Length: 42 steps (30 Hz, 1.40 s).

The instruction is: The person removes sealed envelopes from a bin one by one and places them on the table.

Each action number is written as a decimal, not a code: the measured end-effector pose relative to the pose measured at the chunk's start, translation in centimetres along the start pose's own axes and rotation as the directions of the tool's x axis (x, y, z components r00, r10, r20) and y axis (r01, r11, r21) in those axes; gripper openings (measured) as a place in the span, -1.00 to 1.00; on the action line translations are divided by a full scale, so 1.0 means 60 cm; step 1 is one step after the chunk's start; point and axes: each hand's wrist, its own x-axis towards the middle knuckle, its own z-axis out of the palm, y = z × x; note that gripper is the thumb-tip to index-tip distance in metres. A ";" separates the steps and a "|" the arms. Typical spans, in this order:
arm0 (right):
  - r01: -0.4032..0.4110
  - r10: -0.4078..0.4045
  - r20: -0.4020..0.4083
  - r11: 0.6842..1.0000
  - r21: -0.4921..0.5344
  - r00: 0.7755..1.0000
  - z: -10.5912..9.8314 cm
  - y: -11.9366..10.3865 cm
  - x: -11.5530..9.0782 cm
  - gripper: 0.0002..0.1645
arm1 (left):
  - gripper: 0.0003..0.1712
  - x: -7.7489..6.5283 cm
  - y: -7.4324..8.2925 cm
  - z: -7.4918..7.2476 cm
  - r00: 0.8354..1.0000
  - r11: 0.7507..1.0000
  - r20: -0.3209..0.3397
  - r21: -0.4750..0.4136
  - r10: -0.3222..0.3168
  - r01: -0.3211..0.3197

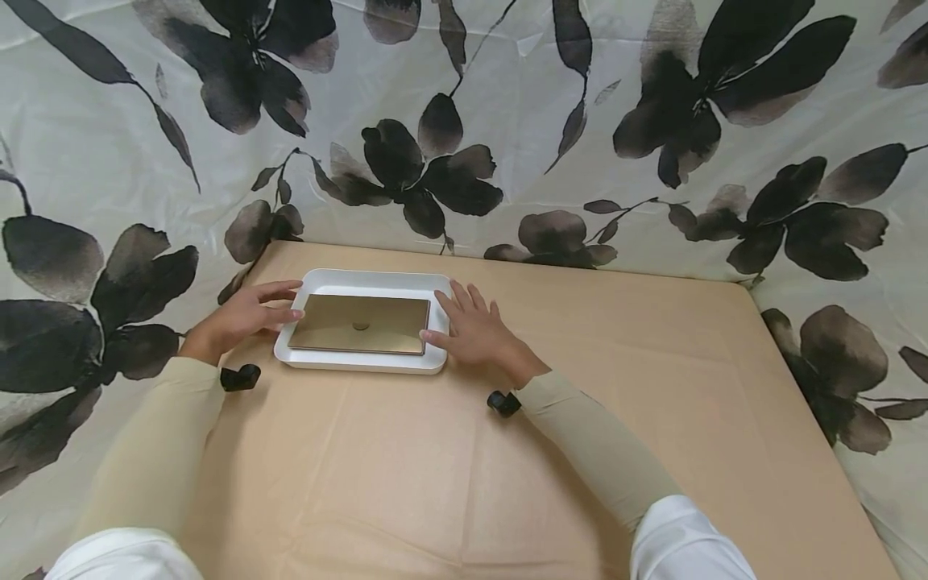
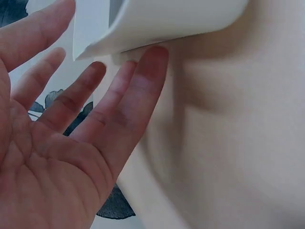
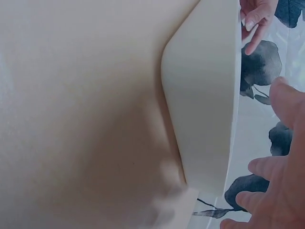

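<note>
A white rounded tray (image 1: 362,364) lies near the far left part of the table. Inside it sits a flat gold rectangular item (image 1: 333,322) with a small dark oval mark at its middle; its kind cannot be told. My left hand (image 1: 242,318) is at the tray's left end, fingers spread and extended, the thumb over the rim. In the left wrist view its fingertips come close to the tray's wall (image 2: 181,19). At the right end, my right hand (image 1: 478,330) has its fingers spread, with the thumb reaching over the rim. Neither hand visibly grips the tray.
A tan cover (image 1: 406,483) with faint creases lies over the table. Behind and beside it hangs a white cloth with dark flowers (image 1: 536,105). Dark wrist cameras sit on the left wrist (image 1: 241,378) and the right wrist (image 1: 503,403).
</note>
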 end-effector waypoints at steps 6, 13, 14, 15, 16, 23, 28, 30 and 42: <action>0.008 -0.010 0.026 0.997 0.076 1.000 -0.002 -0.004 0.003 0.08 | -0.06 0.000 -0.002 -0.004 0.998 0.997 0.034 -0.065 -0.043 0.045; 0.013 -0.015 0.026 0.996 0.085 1.000 -0.002 -0.005 0.002 0.07 | -0.05 0.004 -0.011 -0.008 0.992 0.980 0.099 -0.174 -0.080 0.097; 0.012 -0.015 0.027 0.996 0.090 1.000 -0.002 -0.005 0.001 0.08 | -0.05 0.005 -0.013 -0.009 0.991 0.978 0.104 -0.185 -0.082 0.100; 0.011 -0.013 0.027 0.996 0.089 1.000 -0.003 -0.006 0.001 0.08 | -0.05 0.006 -0.014 -0.009 0.991 0.975 0.112 -0.196 -0.080 0.101; 0.010 -0.012 0.027 0.996 0.089 1.000 -0.003 -0.006 0.001 0.08 | -0.05 0.007 -0.016 -0.010 0.990 0.975 0.114 -0.200 -0.077 0.099; 0.017 -0.018 0.013 0.997 0.077 1.000 -0.004 -0.010 0.004 0.07 | -0.02 0.016 -0.020 -0.011 0.988 0.966 0.134 -0.239 -0.070 0.101; 0.032 -0.033 0.016 0.995 0.091 0.999 -0.002 -0.015 0.006 0.04 | -0.06 0.018 -0.017 -0.010 0.988 0.959 0.128 -0.258 -0.087 0.118; 0.034 -0.035 0.015 0.995 0.093 0.999 -0.002 -0.019 0.005 0.04 | -0.07 0.017 -0.016 -0.009 0.988 0.957 0.126 -0.263 -0.093 0.124; 0.076 -0.076 -0.007 0.995 0.072 0.997 0.010 -0.037 0.011 0.01 | -0.06 0.013 -0.016 -0.007 0.984 0.947 0.125 -0.280 -0.126 0.157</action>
